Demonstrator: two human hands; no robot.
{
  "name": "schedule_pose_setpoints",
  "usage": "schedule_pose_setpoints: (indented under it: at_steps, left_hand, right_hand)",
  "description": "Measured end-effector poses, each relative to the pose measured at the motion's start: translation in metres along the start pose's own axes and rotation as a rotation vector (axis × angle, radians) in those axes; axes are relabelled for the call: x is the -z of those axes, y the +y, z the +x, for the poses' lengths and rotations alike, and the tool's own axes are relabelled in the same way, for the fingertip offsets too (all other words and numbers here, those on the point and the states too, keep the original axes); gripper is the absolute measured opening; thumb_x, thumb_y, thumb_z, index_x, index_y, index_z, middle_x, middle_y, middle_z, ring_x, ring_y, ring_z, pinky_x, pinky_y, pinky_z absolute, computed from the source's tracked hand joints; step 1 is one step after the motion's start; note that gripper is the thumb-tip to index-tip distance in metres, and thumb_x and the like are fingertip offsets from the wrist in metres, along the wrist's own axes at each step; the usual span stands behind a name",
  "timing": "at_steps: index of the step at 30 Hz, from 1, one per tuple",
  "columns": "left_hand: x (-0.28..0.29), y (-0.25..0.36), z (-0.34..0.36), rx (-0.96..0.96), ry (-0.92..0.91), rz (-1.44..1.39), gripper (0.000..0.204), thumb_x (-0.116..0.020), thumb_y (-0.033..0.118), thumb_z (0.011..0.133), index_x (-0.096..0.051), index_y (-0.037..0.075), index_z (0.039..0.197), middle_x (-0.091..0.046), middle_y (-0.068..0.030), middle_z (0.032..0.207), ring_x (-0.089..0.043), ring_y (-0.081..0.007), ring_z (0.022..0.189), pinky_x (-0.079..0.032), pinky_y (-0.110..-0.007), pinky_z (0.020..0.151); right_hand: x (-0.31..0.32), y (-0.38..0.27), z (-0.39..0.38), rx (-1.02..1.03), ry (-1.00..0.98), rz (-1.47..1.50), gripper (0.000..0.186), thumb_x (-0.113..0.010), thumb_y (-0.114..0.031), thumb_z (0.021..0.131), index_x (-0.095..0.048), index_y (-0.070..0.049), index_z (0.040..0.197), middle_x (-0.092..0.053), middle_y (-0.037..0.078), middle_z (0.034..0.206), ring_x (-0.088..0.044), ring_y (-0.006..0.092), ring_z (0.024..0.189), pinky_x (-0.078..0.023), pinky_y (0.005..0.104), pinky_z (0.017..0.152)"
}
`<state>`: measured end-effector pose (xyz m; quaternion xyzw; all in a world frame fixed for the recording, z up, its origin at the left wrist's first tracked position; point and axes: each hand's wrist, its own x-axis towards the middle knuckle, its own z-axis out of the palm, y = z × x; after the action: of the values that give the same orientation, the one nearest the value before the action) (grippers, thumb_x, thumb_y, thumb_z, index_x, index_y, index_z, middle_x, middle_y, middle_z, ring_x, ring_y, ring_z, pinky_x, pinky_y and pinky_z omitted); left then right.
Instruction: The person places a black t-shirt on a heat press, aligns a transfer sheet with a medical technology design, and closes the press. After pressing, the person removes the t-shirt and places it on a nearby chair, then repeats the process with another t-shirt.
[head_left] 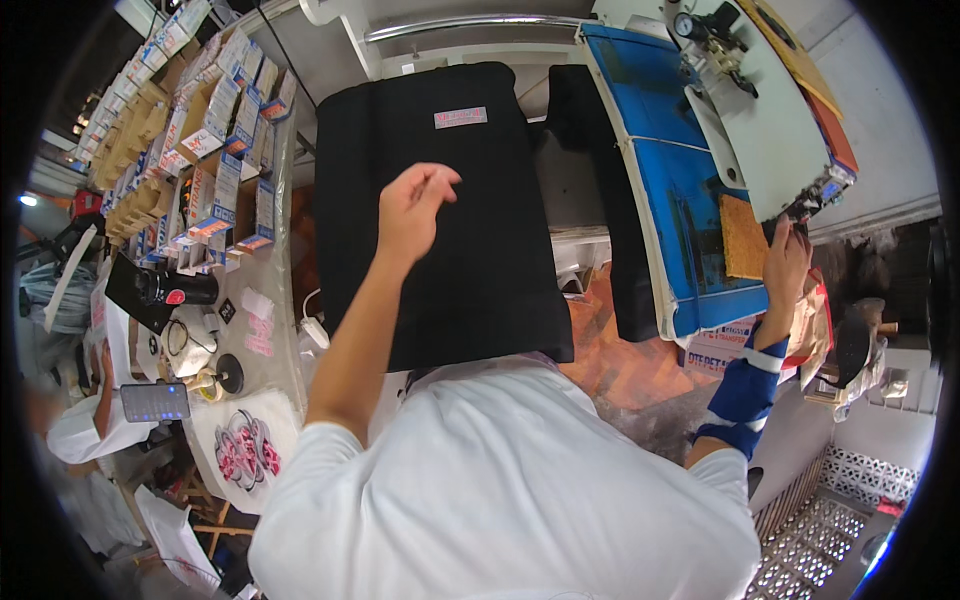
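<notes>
A black cloth is spread smooth over a flat board in front of me. Near its far end lies a small rectangular pink and white transfer. My left hand is above the cloth, short of the transfer and to its left. Its fingers are curled together, and nothing shows between them. Out to the right, my right hand is closed around a black handle at the near end of a pale press arm. That arm stands over a blue platen with a tan pad on it.
A narrow black-covered board stands between the cloth and the blue platen. To the left, a long table bears stacked cardboard boxes, a black bottle and pink prints. A phone and another person are beyond it.
</notes>
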<state>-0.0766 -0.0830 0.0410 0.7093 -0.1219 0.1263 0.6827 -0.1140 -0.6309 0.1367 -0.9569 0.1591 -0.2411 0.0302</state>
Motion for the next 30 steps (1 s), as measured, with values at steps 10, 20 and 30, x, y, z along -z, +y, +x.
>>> schedule_pose_setpoints:
  at_steps: [10, 20, 30]
  left_hand:
    - [-0.028, 0.310, -0.141, -0.459, -0.741, -1.276, 0.041, -0.052, 0.001, 0.099, -0.056, 0.009, 0.059, -0.059, -0.0071, 0.061, -0.058, -0.0169, 0.053, -0.058, -0.046, 0.087]
    - [-0.049, 0.337, -0.146, -0.083, -0.999, -1.797, 0.039, -0.056, 0.010, 0.102, -0.058, 0.005, 0.064, -0.059, -0.0073, 0.063, -0.056, -0.0162, 0.057, -0.059, -0.051, 0.082]
    - [-0.052, 0.355, -0.217, 0.190, -0.629, -2.075, 0.040, -0.057, 0.023, 0.106, -0.062, 0.003, 0.071, -0.051, -0.0057, 0.059, -0.050, -0.0168, 0.055, -0.055, -0.061, 0.084]
  right_hand:
    - [0.003, -0.060, -0.028, 0.117, 0.084, 0.030, 0.059, -0.041, -0.046, 0.108, -0.073, 0.004, 0.108, -0.070, 0.026, 0.113, -0.060, 0.0451, 0.114, -0.041, 0.0519, 0.105]
    - [0.016, -0.169, -0.116, 0.216, 0.187, 0.203, 0.039, -0.065, -0.043, 0.095, -0.072, -0.009, 0.113, -0.069, 0.008, 0.115, -0.056, 0.0365, 0.114, -0.040, 0.0579, 0.094]
    - [0.034, -0.247, -0.139, 0.480, 0.451, 0.537, 0.104, -0.091, -0.057, 0.061, -0.052, -0.012, 0.146, -0.030, 0.031, 0.157, -0.035, 0.0528, 0.140, -0.030, 0.0638, 0.110]
